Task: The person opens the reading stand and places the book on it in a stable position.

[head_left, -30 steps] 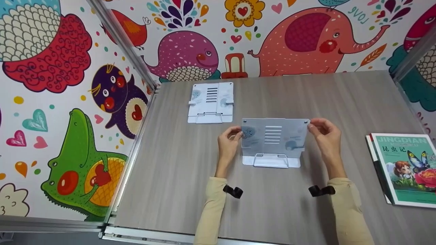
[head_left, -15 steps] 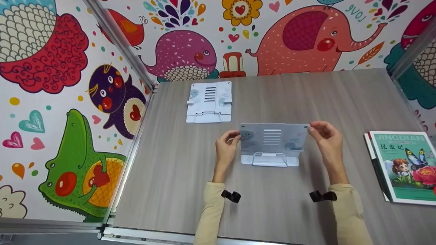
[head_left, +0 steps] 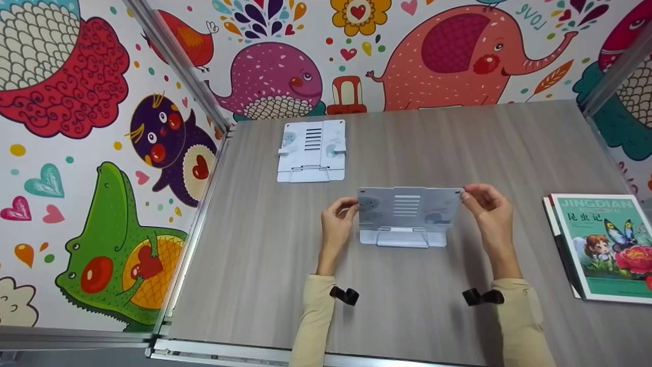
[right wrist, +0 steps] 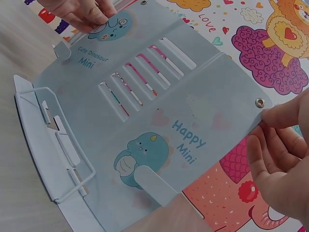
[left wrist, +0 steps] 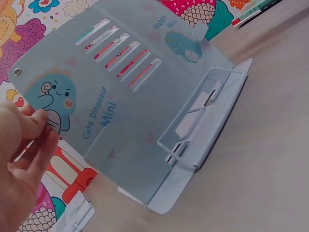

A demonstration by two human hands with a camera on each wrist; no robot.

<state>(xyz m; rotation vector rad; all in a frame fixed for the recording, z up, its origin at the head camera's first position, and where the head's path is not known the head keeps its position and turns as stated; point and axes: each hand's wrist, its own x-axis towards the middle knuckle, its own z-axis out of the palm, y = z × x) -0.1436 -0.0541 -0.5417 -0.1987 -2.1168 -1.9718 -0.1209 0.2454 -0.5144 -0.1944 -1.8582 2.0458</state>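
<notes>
A pale blue book stand (head_left: 407, 209) with dinosaur prints and slots stands in the middle of the table, its back panel raised above the white base ledge. My left hand (head_left: 337, 224) pinches the panel's left edge between thumb and fingers, beside the dinosaur print (left wrist: 55, 99) in the left wrist view. At the upper right corner, near a metal rivet (right wrist: 259, 102), my right hand (head_left: 491, 219) pinches the panel. A wire page holder (right wrist: 72, 145) runs along the ledge. The back of the panel is hidden in the head view.
A second, similar book stand (head_left: 311, 151) lies near the back left of the table (head_left: 254, 255). Books (head_left: 606, 244) are stacked at the right, a green one on top. Cartoon-printed walls (head_left: 351, 61) border the back and left; a metal rail (head_left: 244, 352) edges the front.
The panel's top edge has come toward me, so the panel looks more upright over its base. Both hands have moved slightly toward me with it, keeping their grip. The head view has shifted a little.
</notes>
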